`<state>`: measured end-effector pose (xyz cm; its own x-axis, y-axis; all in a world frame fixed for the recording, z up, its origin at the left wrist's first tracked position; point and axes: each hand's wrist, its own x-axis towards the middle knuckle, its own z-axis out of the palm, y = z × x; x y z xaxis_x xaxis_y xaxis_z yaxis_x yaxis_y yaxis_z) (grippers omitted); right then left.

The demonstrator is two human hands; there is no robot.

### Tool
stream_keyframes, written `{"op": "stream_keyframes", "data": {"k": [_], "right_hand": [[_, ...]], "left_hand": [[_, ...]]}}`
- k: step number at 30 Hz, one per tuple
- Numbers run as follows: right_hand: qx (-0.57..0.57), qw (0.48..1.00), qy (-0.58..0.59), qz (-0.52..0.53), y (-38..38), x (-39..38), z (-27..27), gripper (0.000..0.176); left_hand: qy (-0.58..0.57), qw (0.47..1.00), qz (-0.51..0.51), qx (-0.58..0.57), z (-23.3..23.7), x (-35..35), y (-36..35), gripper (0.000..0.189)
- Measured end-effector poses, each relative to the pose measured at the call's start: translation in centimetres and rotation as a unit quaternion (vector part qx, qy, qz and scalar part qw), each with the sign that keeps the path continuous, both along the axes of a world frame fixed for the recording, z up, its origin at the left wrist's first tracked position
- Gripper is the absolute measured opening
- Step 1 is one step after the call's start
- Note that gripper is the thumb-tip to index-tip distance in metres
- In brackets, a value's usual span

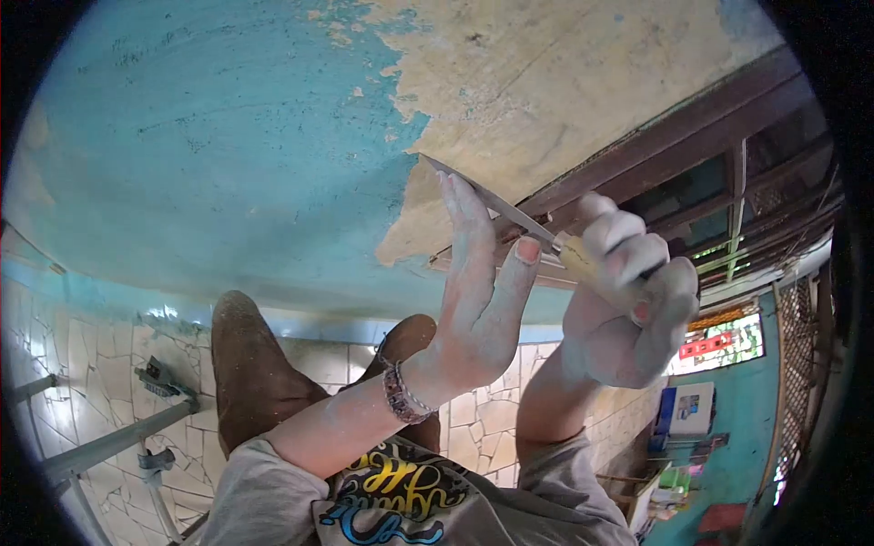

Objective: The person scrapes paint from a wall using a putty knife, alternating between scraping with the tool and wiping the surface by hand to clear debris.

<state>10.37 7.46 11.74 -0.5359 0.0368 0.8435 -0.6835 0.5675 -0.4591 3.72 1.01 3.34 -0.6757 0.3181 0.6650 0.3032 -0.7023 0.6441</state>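
A knife with a thin, tapering metal blade and a pale handle slants across the wall, its tip at the ragged edge of the blue paint. My right hand is closed around the handle. The fingers of my left hand are stretched out, fingertips against the blade near its tip, with the thumb held apart. Pale dust coats both hands. Blue paint covers one side of the wall, and a bare beige patch shows on the other.
A dark wooden window frame runs along the right. Below are a stone-patterned floor, my brown-trousered legs and a grey metal rail at lower left. Shelves with assorted items stand at lower right.
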Motion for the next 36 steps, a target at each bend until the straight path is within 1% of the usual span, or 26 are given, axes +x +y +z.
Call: {"op": "stream_keyframes", "data": {"k": [1, 2, 4, 5, 7, 9, 12, 13, 15, 16, 17, 18, 19, 20, 21, 22, 23, 25, 27, 28, 29, 31, 32, 34, 35, 36], "right_hand": [[-0.033, 0.997, -0.03, 0.069, -0.5, -0.4, 0.5, 0.037], [-0.041, 0.995, -0.038, 0.08, -0.9, -0.7, 1.0, 0.038], [-0.058, 0.992, -0.054, 0.1, -1.7, -1.2, 2.0, 0.042], [-0.062, 0.994, -0.046, 0.082, -2.1, -1.5, 2.5, 0.042], [-0.09, 0.995, 0.0, 0.049, -2.7, -2.3, 2.4, 0.044], [-0.081, 0.994, -0.023, 0.072, -2.7, -2.6, 2.9, 0.042], [-0.12, 0.986, -0.019, 0.112, -2.1, -2.8, 3.2, 0.033], [-0.141, 0.982, -0.009, 0.126, -1.8, -2.9, 3.1, 0.031], [-0.152, 0.986, -0.038, 0.064, -2.0, -3.4, 1.7, 0.03], [-0.157, 0.986, -0.052, 0.034, -2.3, -3.8, 1.2, 0.03], [-0.166, 0.984, -0.036, 0.048, -2.5, -3.4, 1.4, 0.03], [-0.173, 0.983, -0.02, 0.062, -2.6, -3.1, 1.5, 0.03], [-0.13, 0.988, -0.021, 0.075, -2.5, -2.5, 2.7, 0.031], [-0.087, 0.992, -0.022, 0.087, -2.4, -2.2, 3.3, 0.032], [-0.108, 0.986, -0.032, 0.126, -2.1, -2.9, 2.9, 0.033], [-0.103, 0.989, -0.036, 0.097, -2.4, -2.8, 2.8, 0.034], [-0.095, 0.992, -0.041, 0.071, -2.7, -2.8, 2.9, 0.034], [-0.085, 0.992, -0.046, 0.079, -2.4, -2.5, 3.5, 0.034], [-0.085, 0.991, -0.033, 0.103, -2.2, -2.3, 4.0, 0.034], [-0.09, 0.988, -0.019, 0.125, -2.2, -2.4, 4.1, 0.034], [-0.103, 0.99, -0.025, 0.093, -2.4, -2.7, 3.4, 0.034], [-0.131, 0.99, -0.038, 0.031, -2.9, -3.4, 2.0, 0.034], [-0.127, 0.99, -0.045, 0.05, -2.7, -3.0, 2.4, 0.033], [-0.105, 0.99, -0.041, 0.087, -2.7, -2.1, 3.2, 0.033], [-0.086, 0.99, -0.028, 0.106, -2.7, -2.0, 3.5, 0.032], [-0.094, 0.99, -0.029, 0.098, -2.8, -2.3, 3.1, 0.033]], "left_hand": [[-0.008, 1.0, -0.01, 0.006, 0.5, -0.3, -0.4, 0.077], [-0.024, 0.999, -0.031, 0.005, 1.3, -0.4, -1.2, 0.077], [-0.087, 0.99, -0.105, -0.019, 1.5, -0.2, -1.7, 0.077], [-0.131, 0.978, -0.159, -0.042, 1.3, 0.0, -1.6, 0.078], [-0.162, 0.964, -0.206, -0.054, 1.2, -0.1, -1.5, 0.078], [-0.136, 0.972, -0.191, -0.036, 1.2, -0.5, -1.4, 0.078], [-0.094, 0.981, -0.171, -0.007, 1.1, -1.1, -1.2, 0.078], [-0.097, 0.981, -0.167, -0.013, 1.0, -1.3, -1.1, 0.078], [-0.106, 0.981, -0.163, -0.028, 0.7, -1.3, -1.2, 0.078], [-0.055, 0.987, -0.14, -0.055, 0.1, -1.3, -1.4, 0.079], [-0.004, 0.99, -0.116, -0.083, -0.8, -1.1, -1.6, 0.079], [-0.003, 0.99, -0.118, -0.077, -0.7, -1.2, -1.6, 0.08], [-0.001, 0.99, -0.121, -0.072, -0.5, -1.4, -1.7, 0.08], [-0.051, 0.987, -0.151, -0.033, 0.5, -1.5, -1.4, 0.081], [-0.065, 0.986, -0.153, -0.019, 1.1, -1.4, -1.6, 0.081], [-0.079, 0.985, -0.155, -0.005, 1.7, -1.2, -1.8, 0.081], [-0.057, 0.991, -0.124, -0.015, 1.8, -0.9, -2.3, 0.081], [-0.041, 0.991, -0.118, -0.039, 1.7, -0.7, -2.7, 0.081], [-0.043, 0.984, -0.161, -0.063, 1.3, -1.4, -2.4, 0.081], [-0.075, 0.983, -0.167, -0.033, 1.6, -1.5, -2.3, 0.081], [-0.108, 0.978, -0.177, -0.005, 1.9, -1.4, -2.2, 0.082], [-0.113, 0.98, -0.167, 0.003, 2.3, -1.2, -2.6, 0.082], [-0.085, 0.986, -0.143, -0.017, 2.2, -1.3, -3.2, 0.082], [-0.068, 0.987, -0.142, -0.031, 1.9, -1.4, -3.5, 0.083], [-0.078, 0.984, -0.161, -0.022, 1.6, -1.5, -3.1, 0.083], [-0.082, 0.982, -0.172, -0.018, 1.4, -1.5, -2.9, 0.083]]}}
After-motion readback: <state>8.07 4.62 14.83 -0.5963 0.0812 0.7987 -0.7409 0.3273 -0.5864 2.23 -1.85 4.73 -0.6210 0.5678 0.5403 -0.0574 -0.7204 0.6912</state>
